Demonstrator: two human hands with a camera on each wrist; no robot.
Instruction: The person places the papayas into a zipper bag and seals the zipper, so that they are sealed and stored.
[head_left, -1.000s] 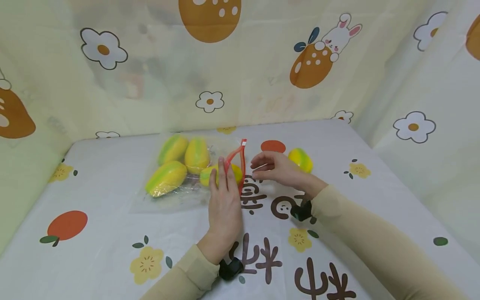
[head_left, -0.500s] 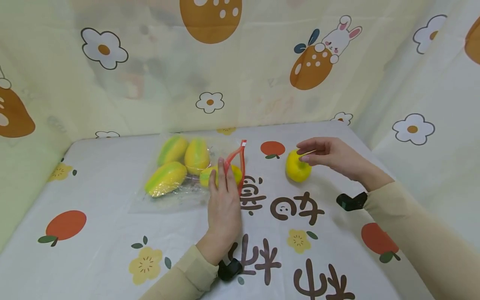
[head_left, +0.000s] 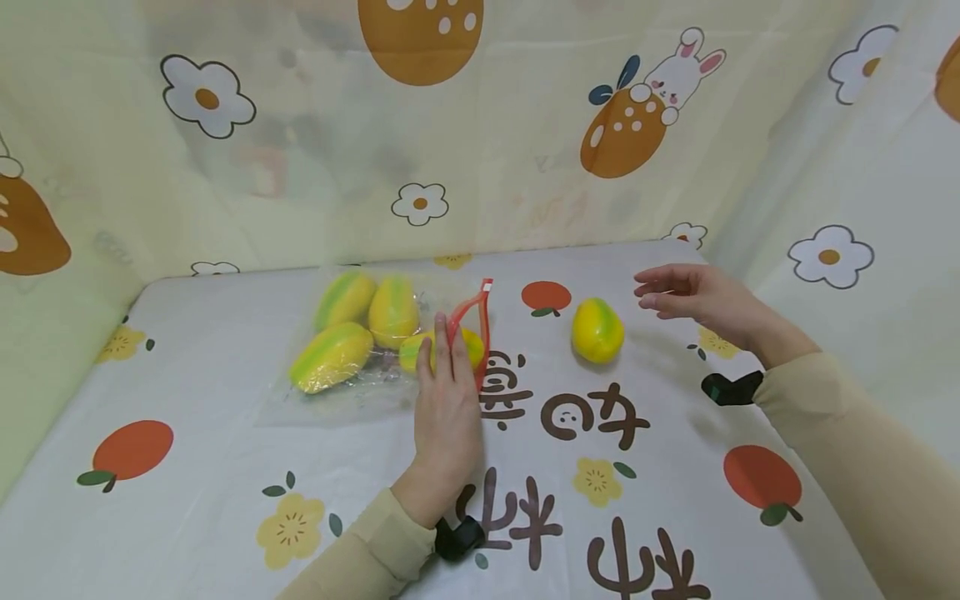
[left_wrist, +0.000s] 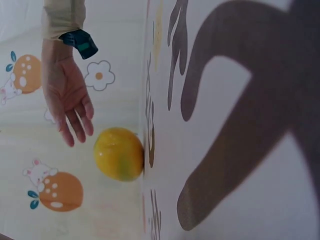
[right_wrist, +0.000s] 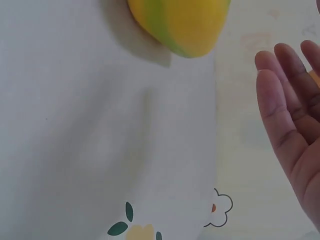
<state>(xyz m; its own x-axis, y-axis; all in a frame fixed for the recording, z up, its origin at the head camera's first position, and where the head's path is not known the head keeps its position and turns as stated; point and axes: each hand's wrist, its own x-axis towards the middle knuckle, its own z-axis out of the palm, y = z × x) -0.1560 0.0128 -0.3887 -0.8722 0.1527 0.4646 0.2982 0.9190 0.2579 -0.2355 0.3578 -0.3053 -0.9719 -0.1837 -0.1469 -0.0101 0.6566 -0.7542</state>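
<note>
My left hand [head_left: 447,408] lies with straight fingers against the red-zip end of a clear plastic bag [head_left: 315,411], over one of the mango-like fruits inside. Several such yellow fruits [head_left: 332,357] with green streaks fill the bag. The red zip strip [head_left: 486,333] gapes toward the right. One loose mango-like fruit [head_left: 597,331] rests on the cloth to the right of the bag; it also shows in the left wrist view [left_wrist: 119,154]. Right of this fruit, my right hand [head_left: 693,293] hovers apart from it with relaxed fingers, holding nothing.
A white printed cloth [head_left: 187,517] covers the table. Patterned fabric walls [head_left: 510,125] rise at the back and both sides. Each wrist wears a dark camera band [head_left: 459,538].
My right hand has moved right, from beside the bag opening past the loose fruit to its far side. That fruit has turned slightly. My left hand and the bag stay put.
</note>
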